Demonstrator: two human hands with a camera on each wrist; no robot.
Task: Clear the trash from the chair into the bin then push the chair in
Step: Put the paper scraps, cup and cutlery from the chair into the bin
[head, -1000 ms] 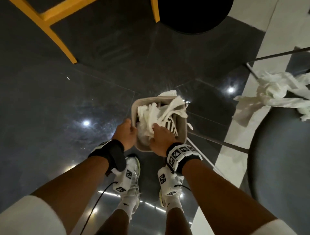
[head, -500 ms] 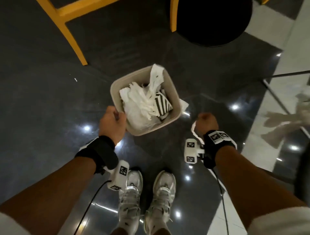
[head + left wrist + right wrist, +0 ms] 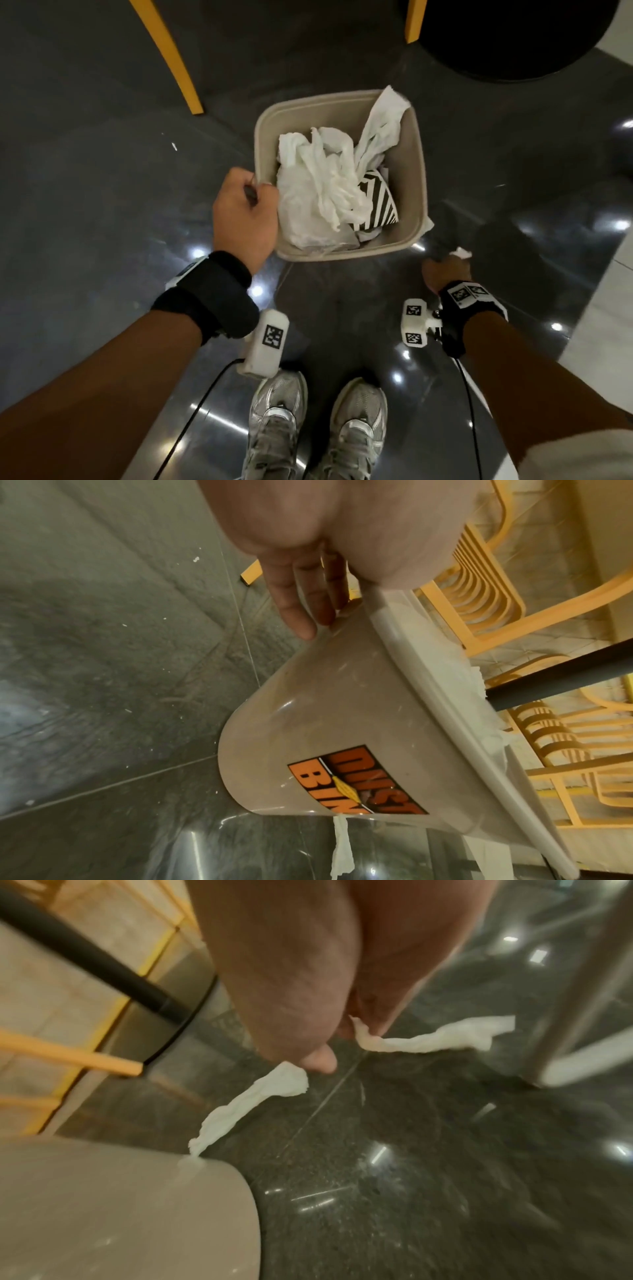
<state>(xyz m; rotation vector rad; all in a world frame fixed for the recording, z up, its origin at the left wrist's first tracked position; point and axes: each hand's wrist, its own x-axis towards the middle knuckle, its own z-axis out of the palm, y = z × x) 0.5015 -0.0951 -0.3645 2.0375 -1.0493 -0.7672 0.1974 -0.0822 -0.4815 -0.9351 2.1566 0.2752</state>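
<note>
A beige bin (image 3: 416, 154) stands on the dark floor ahead of my feet, stuffed with crumpled white tissue (image 3: 318, 178) and a black-and-white striped wrapper (image 3: 376, 202). My left hand (image 3: 253, 198) grips the bin's left rim. In the left wrist view its fingers (image 3: 294, 601) lie on the outer wall of the bin (image 3: 342, 723), which bears a "DUST BIN" sticker. My right hand (image 3: 445, 270) is low beside the bin's near right corner and pinches a strip of white tissue (image 3: 246, 1104). One end of the strip trails to the bin (image 3: 120, 1204). The chair is out of view.
Yellow chair legs (image 3: 174, 58) stand beyond the bin, with a black round table base (image 3: 513, 37) at the far right. A blurred metal leg (image 3: 565, 988) rises close to my right hand. My shoes (image 3: 318, 428) are just behind the bin. Pale floor tiles (image 3: 609, 308) run along the right.
My right hand has left the bin's opening and dropped to its right side, now pinching a tissue strip. My left hand stays on the rim. The grey chair has left the view.
</note>
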